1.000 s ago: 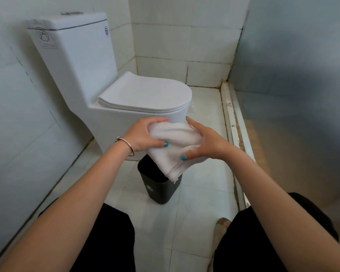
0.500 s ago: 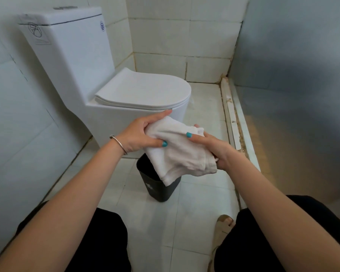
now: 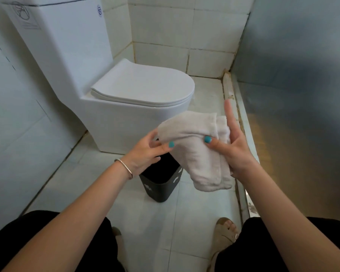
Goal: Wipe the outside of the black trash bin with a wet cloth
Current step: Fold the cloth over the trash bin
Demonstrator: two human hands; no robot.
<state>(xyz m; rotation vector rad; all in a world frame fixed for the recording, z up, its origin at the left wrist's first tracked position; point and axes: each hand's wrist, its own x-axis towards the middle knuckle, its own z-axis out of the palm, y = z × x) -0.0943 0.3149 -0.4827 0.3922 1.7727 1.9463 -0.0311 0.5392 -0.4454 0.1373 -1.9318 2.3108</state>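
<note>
A small black trash bin (image 3: 161, 185) stands on the white floor tiles just in front of the toilet, partly hidden by my hands and the cloth. Above it I hold a folded white cloth (image 3: 196, 150) in the air. My left hand (image 3: 145, 154) pinches the cloth's left edge between thumb and fingers. My right hand (image 3: 236, 146) supports the cloth from the right, thumb pressed on its front and index finger pointing up. The cloth hangs clear of the bin.
A white toilet (image 3: 130, 107) with its lid down stands against the left wall, right behind the bin. A raised threshold (image 3: 234, 118) and a frosted panel (image 3: 294, 95) run along the right. My knees in black clothing and a sandalled foot (image 3: 226, 230) are below.
Both hands have shifted right and refolded the cloth. My right hand has turned so its index finger points up, and the cloth hangs longer and narrower than before.
</note>
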